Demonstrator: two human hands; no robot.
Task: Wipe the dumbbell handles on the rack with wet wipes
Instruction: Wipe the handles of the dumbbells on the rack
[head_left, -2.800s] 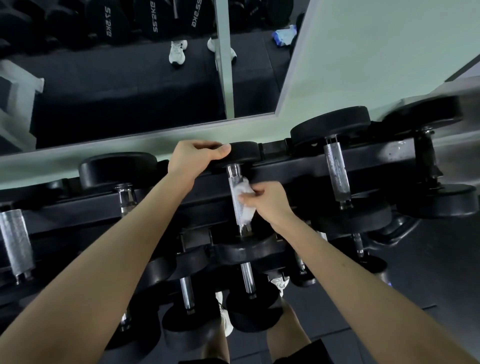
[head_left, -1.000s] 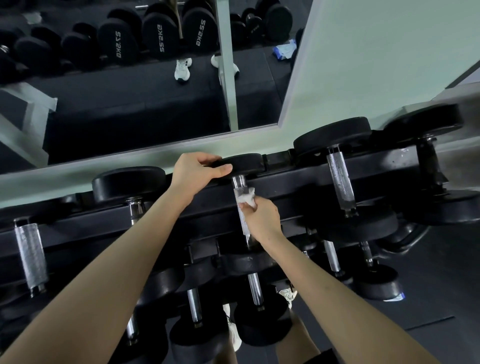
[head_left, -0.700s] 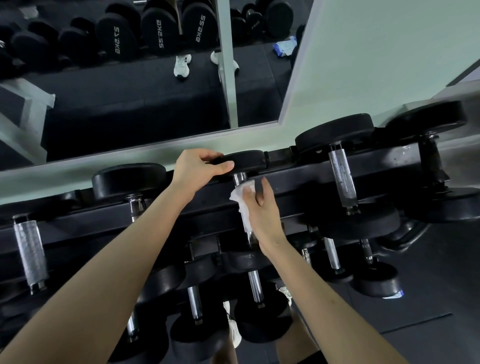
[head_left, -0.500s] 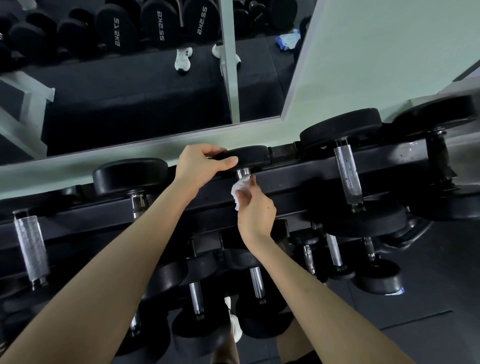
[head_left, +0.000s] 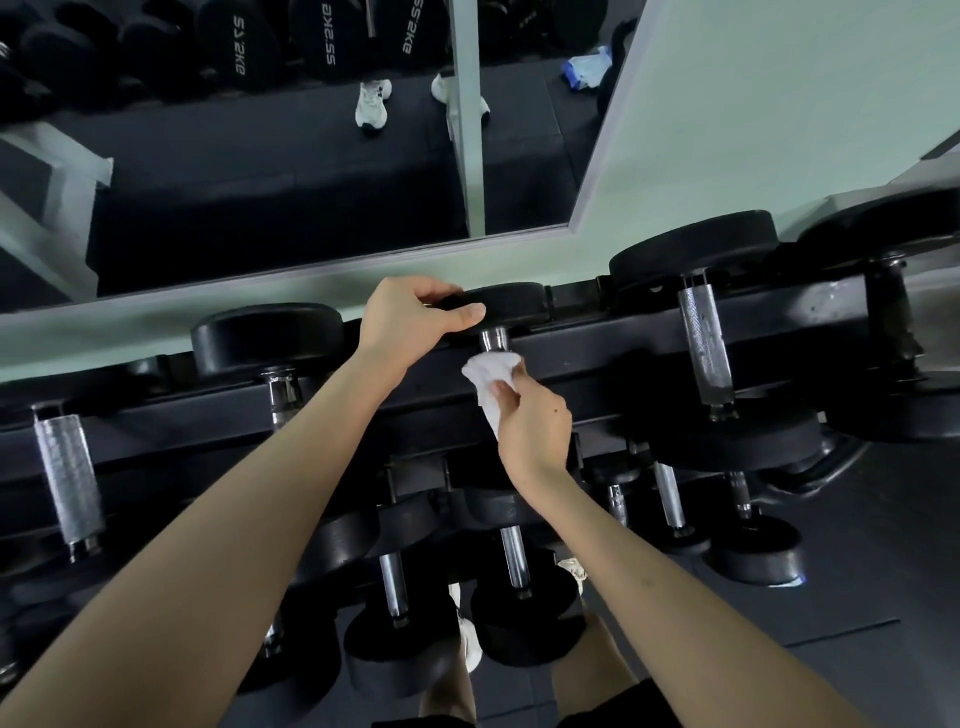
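A black dumbbell rack (head_left: 649, 343) runs across the view with several dumbbells on it. My left hand (head_left: 405, 319) grips the far black head (head_left: 511, 306) of the middle dumbbell. My right hand (head_left: 530, 415) holds a crumpled white wet wipe (head_left: 488, 376) wrapped round that dumbbell's metal handle (head_left: 493, 340), just below the head. Most of the handle is hidden under the wipe and my hand.
Other dumbbells with knurled chrome handles lie at the right (head_left: 706, 343) and far left (head_left: 70, 478). Smaller dumbbells (head_left: 514, 556) sit on the lower tier. A mirror (head_left: 291, 171) stands behind the rack above the pale wall (head_left: 779, 114). Dark floor mat (head_left: 857, 571) lies at the right.
My right hand has slid with the wipe from the handle's middle up to its far end, briefly opening, then closing on the wipe again. My left hand stays on the dumbbell head.
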